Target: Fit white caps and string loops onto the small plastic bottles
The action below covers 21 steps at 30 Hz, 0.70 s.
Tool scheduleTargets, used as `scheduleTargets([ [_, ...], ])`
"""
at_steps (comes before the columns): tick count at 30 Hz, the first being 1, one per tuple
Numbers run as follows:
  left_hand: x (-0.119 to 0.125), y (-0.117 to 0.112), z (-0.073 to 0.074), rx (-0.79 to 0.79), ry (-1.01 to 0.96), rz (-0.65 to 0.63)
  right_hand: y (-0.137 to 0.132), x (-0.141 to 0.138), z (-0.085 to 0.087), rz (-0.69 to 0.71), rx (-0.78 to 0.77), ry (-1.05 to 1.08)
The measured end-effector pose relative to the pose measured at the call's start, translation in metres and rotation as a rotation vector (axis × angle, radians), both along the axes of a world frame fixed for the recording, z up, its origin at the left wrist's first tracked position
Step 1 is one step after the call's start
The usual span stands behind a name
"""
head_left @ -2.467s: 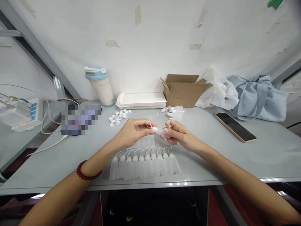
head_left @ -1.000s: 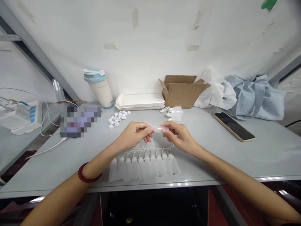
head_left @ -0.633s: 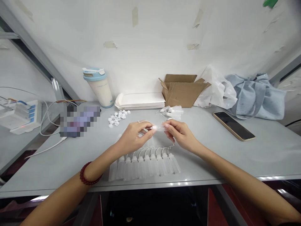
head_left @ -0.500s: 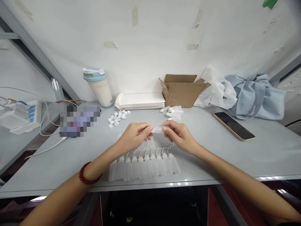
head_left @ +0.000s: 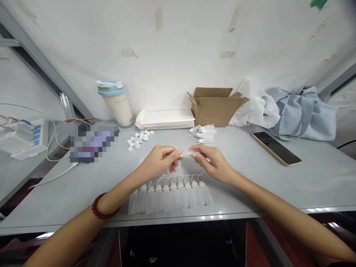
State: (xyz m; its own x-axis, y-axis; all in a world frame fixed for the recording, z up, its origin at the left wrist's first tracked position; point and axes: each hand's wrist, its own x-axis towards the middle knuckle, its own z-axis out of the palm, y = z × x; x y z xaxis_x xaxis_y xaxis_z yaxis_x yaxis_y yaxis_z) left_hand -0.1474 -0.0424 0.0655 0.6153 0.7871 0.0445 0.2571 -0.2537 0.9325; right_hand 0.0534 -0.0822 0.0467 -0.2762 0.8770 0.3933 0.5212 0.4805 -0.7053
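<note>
My left hand (head_left: 160, 161) and my right hand (head_left: 211, 161) meet above the grey table (head_left: 278, 181), both pinching one small translucent squeeze bottle (head_left: 190, 152) held sideways between them. The left fingers close on its cap end, the right fingers on its body. Just below the hands, a row of several similar capped bottles (head_left: 170, 193) lies side by side near the table's front edge. A red bead bracelet (head_left: 103, 207) is on my left wrist.
Loose white caps (head_left: 138, 138) and a few more bottles (head_left: 204, 132) lie farther back. Behind them stand a tumbler (head_left: 116, 102), stacked white trays (head_left: 165, 118) and a cardboard box (head_left: 214, 105). A phone (head_left: 275, 147), plastic bag and blue cloth sit right; a power strip (head_left: 20, 137) left.
Both hands stay together on the small bottle, with small turns of the fingers at its cap end. The row of bottles has not moved.
</note>
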Motion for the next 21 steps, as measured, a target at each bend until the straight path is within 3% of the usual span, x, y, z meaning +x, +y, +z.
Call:
scheduleTargets([
  [4, 0.002, -0.005, -0.001, 0.132, 0.006, 0.008, 0.000, 0.002, 0.005, 0.010, -0.094, 0.074],
  [8, 0.002, -0.006, -0.007, 0.360, 0.026, 0.020, 0.001, 0.003, 0.006, 0.026, -0.235, 0.166],
  [15, -0.001, -0.003, -0.016, 0.716, 0.044, -0.024, 0.004, 0.000, 0.004, 0.125, -0.564, 0.495],
  [18, -0.001, -0.002, -0.017, 0.796, 0.068, -0.029, 0.007, 0.000, 0.001, 0.151, -0.645, 0.567],
  [21, -0.001, -0.002, -0.015, 0.761, 0.091, -0.022, 0.008, 0.000, 0.000, 0.163, -0.657, 0.580],
])
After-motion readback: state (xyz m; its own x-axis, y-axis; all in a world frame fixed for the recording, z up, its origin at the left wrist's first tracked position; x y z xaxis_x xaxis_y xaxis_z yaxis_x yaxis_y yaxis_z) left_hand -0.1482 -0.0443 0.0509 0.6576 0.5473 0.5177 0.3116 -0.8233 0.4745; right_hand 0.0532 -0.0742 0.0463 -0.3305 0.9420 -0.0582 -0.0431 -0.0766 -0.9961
